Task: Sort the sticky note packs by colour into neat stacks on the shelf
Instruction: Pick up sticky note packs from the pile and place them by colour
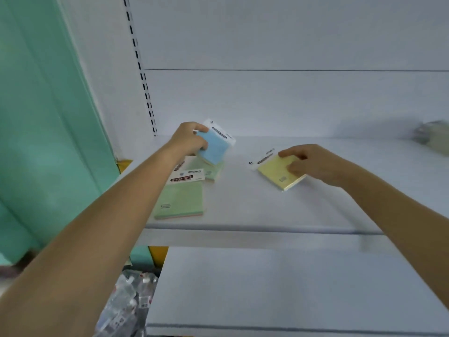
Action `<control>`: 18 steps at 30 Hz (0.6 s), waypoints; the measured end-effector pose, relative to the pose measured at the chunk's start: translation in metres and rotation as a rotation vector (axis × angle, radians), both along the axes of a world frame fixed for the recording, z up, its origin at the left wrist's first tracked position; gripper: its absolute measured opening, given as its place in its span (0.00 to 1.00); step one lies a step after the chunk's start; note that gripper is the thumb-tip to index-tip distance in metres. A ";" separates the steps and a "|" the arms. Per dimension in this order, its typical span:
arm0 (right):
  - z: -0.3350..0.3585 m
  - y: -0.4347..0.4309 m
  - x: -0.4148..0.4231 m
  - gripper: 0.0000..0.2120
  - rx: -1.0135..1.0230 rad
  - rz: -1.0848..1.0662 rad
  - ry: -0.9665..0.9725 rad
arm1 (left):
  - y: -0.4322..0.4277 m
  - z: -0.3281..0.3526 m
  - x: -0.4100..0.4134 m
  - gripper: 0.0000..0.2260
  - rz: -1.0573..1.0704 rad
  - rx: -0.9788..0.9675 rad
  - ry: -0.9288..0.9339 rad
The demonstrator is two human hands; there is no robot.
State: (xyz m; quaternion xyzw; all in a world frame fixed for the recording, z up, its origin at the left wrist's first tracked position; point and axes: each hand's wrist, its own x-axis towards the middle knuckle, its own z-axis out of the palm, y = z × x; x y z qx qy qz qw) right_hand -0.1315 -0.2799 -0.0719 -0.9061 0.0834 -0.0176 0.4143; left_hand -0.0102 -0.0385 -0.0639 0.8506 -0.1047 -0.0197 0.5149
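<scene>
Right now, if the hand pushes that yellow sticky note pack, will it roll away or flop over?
Probably neither. The yellow pack lies flat on the shelf and looks square and blocky, so it should slide, not roll. Its glossy wrapper may make it a bit slippery under the right hand. It looks thin, so likely light, and stiffer than loose paper.

Two hands working sticky note packs on a white shelf (267, 215)

The left hand (188, 139) is holding a blue pack (215, 148) tilted above two green packs (181, 199), while the right hand (313, 164) is pressing fingers onto a yellow pack (275, 172) lying flat.
</scene>
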 end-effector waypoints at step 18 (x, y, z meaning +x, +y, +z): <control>-0.007 -0.114 -0.093 0.21 0.171 -0.480 -0.347 | -0.147 0.006 -0.064 0.22 -0.200 -0.204 0.021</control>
